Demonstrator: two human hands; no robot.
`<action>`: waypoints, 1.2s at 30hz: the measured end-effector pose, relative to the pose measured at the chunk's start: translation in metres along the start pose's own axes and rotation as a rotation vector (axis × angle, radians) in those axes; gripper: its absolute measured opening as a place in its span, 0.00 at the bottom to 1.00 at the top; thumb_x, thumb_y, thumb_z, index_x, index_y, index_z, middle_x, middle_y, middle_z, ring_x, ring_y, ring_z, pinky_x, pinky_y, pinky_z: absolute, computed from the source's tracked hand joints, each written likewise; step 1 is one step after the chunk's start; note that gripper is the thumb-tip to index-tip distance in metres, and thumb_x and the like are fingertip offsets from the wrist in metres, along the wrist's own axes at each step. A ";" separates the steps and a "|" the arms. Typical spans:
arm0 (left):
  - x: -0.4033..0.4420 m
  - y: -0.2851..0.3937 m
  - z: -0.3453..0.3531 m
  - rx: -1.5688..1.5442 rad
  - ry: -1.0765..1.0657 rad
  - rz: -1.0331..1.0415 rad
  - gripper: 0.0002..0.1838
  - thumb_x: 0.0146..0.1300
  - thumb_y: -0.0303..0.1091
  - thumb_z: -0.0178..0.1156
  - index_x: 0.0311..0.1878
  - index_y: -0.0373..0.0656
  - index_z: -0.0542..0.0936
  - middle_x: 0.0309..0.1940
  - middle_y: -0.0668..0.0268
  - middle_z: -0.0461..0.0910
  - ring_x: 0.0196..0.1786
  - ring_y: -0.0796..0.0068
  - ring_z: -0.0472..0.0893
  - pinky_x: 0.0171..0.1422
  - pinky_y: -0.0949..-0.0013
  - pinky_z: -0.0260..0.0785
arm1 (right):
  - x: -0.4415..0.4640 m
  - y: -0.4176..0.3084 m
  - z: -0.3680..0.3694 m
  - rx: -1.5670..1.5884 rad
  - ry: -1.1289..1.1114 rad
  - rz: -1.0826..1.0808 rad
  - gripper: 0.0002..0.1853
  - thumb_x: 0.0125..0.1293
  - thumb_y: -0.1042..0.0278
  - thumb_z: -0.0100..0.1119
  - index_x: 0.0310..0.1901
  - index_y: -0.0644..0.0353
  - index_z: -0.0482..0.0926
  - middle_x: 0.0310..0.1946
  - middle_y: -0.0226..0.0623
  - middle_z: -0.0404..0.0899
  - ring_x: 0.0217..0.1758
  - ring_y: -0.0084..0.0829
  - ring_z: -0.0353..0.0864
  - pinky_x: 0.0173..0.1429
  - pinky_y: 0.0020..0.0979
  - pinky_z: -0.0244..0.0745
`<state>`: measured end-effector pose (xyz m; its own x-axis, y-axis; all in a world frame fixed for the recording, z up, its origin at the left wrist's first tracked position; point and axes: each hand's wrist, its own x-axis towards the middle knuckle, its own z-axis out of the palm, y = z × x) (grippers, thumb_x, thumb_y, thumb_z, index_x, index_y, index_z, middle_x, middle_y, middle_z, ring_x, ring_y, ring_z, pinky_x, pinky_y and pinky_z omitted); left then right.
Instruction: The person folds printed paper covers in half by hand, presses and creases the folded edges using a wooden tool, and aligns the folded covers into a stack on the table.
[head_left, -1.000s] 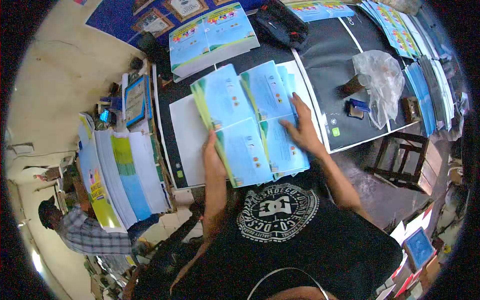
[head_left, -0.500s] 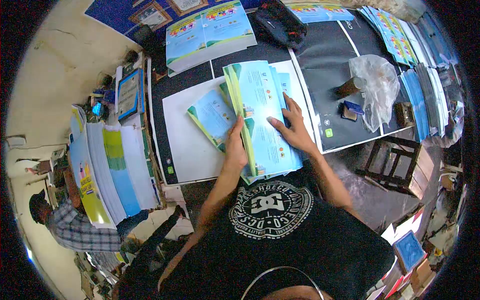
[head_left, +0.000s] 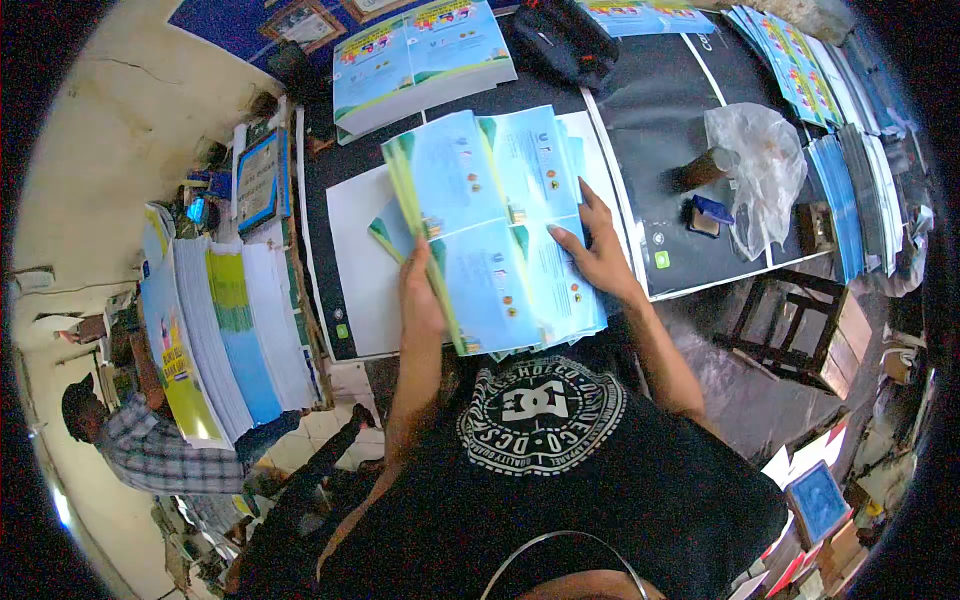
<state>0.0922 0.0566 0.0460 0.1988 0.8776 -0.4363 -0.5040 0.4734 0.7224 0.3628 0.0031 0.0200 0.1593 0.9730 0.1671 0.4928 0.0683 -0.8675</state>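
A fanned bunch of printed sheets [head_left: 475,215], light blue with green edges, lies over the white board in front of my chest. My left hand [head_left: 422,298] grips its left edge, thumb on top and the other fingers hidden beneath. At the right side, my right hand [head_left: 605,258] holds the sheets with its thumb on the upper face, its forefinger stretched along the edge. A few more sheets [head_left: 388,232] stick out under the left part of the bunch, resting on the white board [head_left: 352,215].
Behind stands a thick stack of printed sheets [head_left: 425,65] beside a black bag [head_left: 567,45]. To the right are a plastic bag [head_left: 765,165], a brown cylinder [head_left: 708,167] and a blue ink pad [head_left: 708,217]. Tall paper piles [head_left: 215,340] and another person [head_left: 165,440] are at left.
The upper sheets have moved left with my left hand, spreading the bunch wider and covering most of the sheets beneath. My right hand stays at the right edge.
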 end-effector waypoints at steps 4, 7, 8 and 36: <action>-0.005 0.013 -0.003 -0.096 -0.011 0.030 0.23 0.75 0.49 0.51 0.63 0.42 0.74 0.52 0.59 0.82 0.50 0.62 0.84 0.55 0.55 0.79 | -0.001 -0.012 0.008 -0.188 0.053 -0.079 0.34 0.64 0.62 0.66 0.72 0.48 0.67 0.74 0.60 0.54 0.75 0.60 0.55 0.76 0.53 0.52; 0.000 -0.002 0.008 -0.040 -0.046 0.054 0.23 0.75 0.50 0.53 0.61 0.42 0.75 0.51 0.60 0.82 0.49 0.64 0.84 0.54 0.57 0.79 | 0.001 -0.010 0.012 -0.308 -0.003 -0.091 0.23 0.68 0.58 0.61 0.65 0.41 0.77 0.74 0.63 0.53 0.75 0.62 0.54 0.76 0.55 0.51; 0.002 -0.010 0.012 -0.009 -0.075 0.058 0.23 0.74 0.50 0.53 0.61 0.42 0.75 0.51 0.61 0.82 0.48 0.64 0.84 0.53 0.58 0.79 | 0.002 -0.012 0.011 -0.280 -0.008 -0.071 0.21 0.69 0.57 0.60 0.63 0.43 0.79 0.74 0.64 0.52 0.76 0.62 0.53 0.77 0.55 0.50; -0.025 0.024 0.031 -0.070 0.018 0.079 0.20 0.75 0.45 0.54 0.58 0.38 0.77 0.48 0.61 0.82 0.46 0.68 0.83 0.50 0.62 0.80 | 0.001 -0.015 0.000 -0.216 0.037 -0.091 0.23 0.68 0.60 0.62 0.63 0.57 0.78 0.73 0.63 0.54 0.74 0.60 0.57 0.77 0.50 0.52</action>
<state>0.1015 0.0482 0.0906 0.1410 0.9103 -0.3892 -0.5750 0.3953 0.7163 0.3559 0.0028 0.0331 0.1354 0.9558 0.2609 0.6777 0.1028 -0.7281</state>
